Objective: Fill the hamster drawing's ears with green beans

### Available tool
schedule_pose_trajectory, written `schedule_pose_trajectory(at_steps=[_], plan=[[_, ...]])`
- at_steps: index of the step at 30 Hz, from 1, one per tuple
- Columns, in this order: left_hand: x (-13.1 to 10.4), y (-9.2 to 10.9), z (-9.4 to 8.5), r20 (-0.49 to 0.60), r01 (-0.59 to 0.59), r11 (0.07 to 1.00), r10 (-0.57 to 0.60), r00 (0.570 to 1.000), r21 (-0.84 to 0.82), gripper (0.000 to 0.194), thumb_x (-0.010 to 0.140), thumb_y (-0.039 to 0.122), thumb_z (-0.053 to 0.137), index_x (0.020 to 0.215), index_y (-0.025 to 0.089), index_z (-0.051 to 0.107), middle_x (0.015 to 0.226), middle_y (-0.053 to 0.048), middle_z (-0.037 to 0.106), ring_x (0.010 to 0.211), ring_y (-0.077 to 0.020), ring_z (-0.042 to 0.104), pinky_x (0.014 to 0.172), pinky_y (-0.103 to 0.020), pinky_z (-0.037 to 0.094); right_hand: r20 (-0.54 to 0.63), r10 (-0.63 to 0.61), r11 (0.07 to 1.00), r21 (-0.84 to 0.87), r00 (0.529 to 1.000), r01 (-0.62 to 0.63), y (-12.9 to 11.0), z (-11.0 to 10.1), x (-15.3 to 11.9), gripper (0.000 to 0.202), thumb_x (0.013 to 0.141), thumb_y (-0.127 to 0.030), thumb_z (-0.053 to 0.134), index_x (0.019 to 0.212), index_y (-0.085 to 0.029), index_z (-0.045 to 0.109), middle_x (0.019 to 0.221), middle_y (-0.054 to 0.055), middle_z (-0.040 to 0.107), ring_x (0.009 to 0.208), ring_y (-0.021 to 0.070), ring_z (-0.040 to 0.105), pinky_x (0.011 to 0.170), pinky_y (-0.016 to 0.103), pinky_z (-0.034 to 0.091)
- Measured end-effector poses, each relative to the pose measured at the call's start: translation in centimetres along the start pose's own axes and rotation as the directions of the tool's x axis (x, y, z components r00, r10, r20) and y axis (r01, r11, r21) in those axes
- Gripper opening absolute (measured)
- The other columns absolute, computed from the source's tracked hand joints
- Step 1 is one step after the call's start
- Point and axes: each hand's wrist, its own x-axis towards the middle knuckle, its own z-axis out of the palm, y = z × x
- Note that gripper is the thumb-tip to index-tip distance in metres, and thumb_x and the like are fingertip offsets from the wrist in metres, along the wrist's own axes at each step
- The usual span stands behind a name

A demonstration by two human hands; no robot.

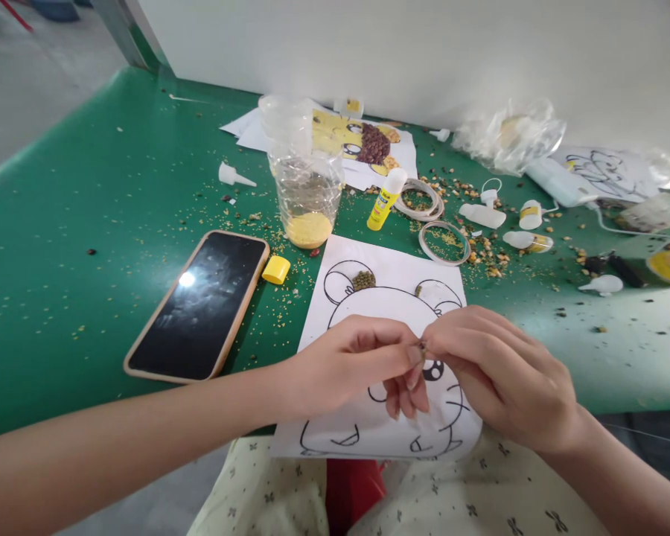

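Over a sheet of paper with a black line drawing of a round-eared animal [391,305], both my hands meet at the fingertips. My left hand [357,365] is closed, thumb and forefinger pinching at a tiny dark greenish bit that is too small to name. My right hand [508,372] reaches that same spot from the right, its thumb and forefinger closed and partly hidden. Small green beans [363,280] fill part of the drawing's left ear. The right ear [427,289] has a few greenish bits at its edge. My hands cover the middle of the drawing.
Behind the paper are a plastic cup [310,212] with yellow grains, a glue stick [387,199], tape rolls [444,243] and small glue bottles [483,216]. A phone [201,305] and yellow cap [276,269] lie left. Loose grains dot the green table [50,298].
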Motion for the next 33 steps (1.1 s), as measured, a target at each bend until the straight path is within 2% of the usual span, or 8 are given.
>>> schedule_pose_trajectory(at_steps=[6, 10, 13, 25, 33], plan=[[0.11, -0.11, -0.05, 0.005, -0.008, 1.000, 0.007, 1.000, 0.007, 0.024, 0.088, 0.020, 0.044, 0.067, 0.013, 0.052, 0.066, -0.002, 0.061, 0.058, -0.0079, 0.057, 0.056, -0.020, 0.046, 0.055, -0.025, 1.000, -0.001, 0.998, 0.025, 0.35, 0.23, -0.11, 0.024, 0.077, 0.006, 0.043, 0.090, -0.014, 0.050, 0.077, 0.006, 0.059, 0.073, 0.0144, 0.051, 0.064, 0.028, 0.046], [0.08, 0.07, -0.03, 0.015, -0.018, 1.000, 0.018, 1.000, 0.002, 0.024, 0.088, 0.019, 0.044, 0.066, 0.013, 0.051, 0.066, -0.002, 0.061, 0.058, -0.0083, 0.057, 0.057, -0.020, 0.046, -0.005, 0.038, 0.997, 0.060, 0.999, -0.038, 0.30, 0.46, 0.10, 0.023, 0.077, 0.006, 0.044, 0.086, -0.016, 0.049, 0.073, 0.003, 0.058, 0.070, 0.0126, 0.053, 0.063, 0.026, 0.046], [0.02, 0.16, -0.02, 0.014, -0.023, 1.000, 0.023, 1.000, 0.004, 0.023, 0.088, 0.018, 0.043, 0.067, 0.013, 0.050, 0.067, -0.002, 0.061, 0.059, -0.0083, 0.057, 0.058, -0.021, 0.046, -0.041, 0.037, 0.997, 0.075, 0.998, -0.034, 0.26, 0.40, 0.12, 0.024, 0.076, 0.006, 0.047, 0.086, -0.016, 0.051, 0.072, 0.003, 0.059, 0.070, 0.0121, 0.055, 0.063, 0.025, 0.047], [0.06, -0.17, -0.02, 0.045, -0.006, 0.999, 0.008, 0.999, -0.044, 0.025, 0.089, 0.021, 0.043, 0.066, 0.014, 0.050, 0.069, -0.003, 0.061, 0.060, -0.0091, 0.057, 0.061, -0.023, 0.046, 0.067, -0.046, 0.999, 0.026, 0.997, 0.044, 0.32, -0.17, -0.03, 0.023, 0.079, 0.005, 0.043, 0.092, -0.013, 0.051, 0.079, 0.006, 0.059, 0.076, 0.0146, 0.053, 0.068, 0.028, 0.046], [0.17, -0.31, -0.04, 0.030, -0.023, 0.999, 0.024, 0.999, -0.042, 0.024, 0.088, 0.017, 0.042, 0.066, 0.013, 0.051, 0.068, -0.003, 0.061, 0.060, -0.0096, 0.057, 0.060, -0.024, 0.047, 0.114, -0.032, 0.999, 0.042, 0.993, 0.027, 0.51, 0.03, -0.27, 0.018, 0.081, 0.001, 0.042, 0.091, -0.013, 0.047, 0.078, 0.006, 0.055, 0.074, 0.0139, 0.048, 0.066, 0.028, 0.044]])
